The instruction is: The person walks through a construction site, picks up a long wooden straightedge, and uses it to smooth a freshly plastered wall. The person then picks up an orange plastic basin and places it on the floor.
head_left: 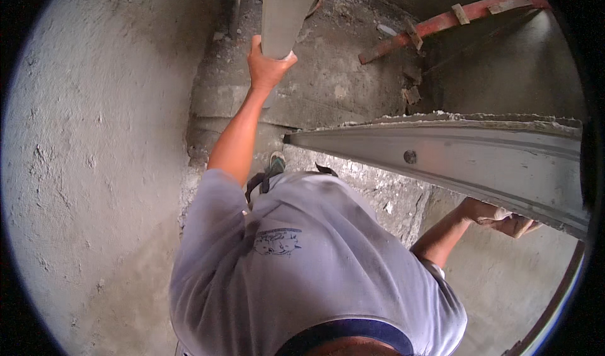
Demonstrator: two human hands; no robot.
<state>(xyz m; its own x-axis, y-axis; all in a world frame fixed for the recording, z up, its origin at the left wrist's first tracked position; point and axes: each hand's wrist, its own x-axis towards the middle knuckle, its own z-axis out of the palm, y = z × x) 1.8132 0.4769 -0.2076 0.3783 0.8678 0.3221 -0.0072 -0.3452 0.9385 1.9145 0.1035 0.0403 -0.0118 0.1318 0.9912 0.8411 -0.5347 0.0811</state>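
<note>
My left hand (268, 71) reaches forward and is closed around the near end of a long, flat grey board (287, 15). Its thumb lies at the right edge and its fingers at the left. To the right runs a long grey metal door frame (441, 154), with a round hole in its face and rough mortar along its far edge. My right hand (501, 219) is beside the near edge of this frame, its fingers bent. The frame partly covers that hand, and what it grips cannot be made out.
A rough plastered wall (101, 167) rises along my left. Far right, a curved red strip (454, 20) with small wooden cleats leans by the concrete. Below, the dusty floor (340, 72) carries rubble. My sandalled foot (277, 162) shows near the frame's narrow end.
</note>
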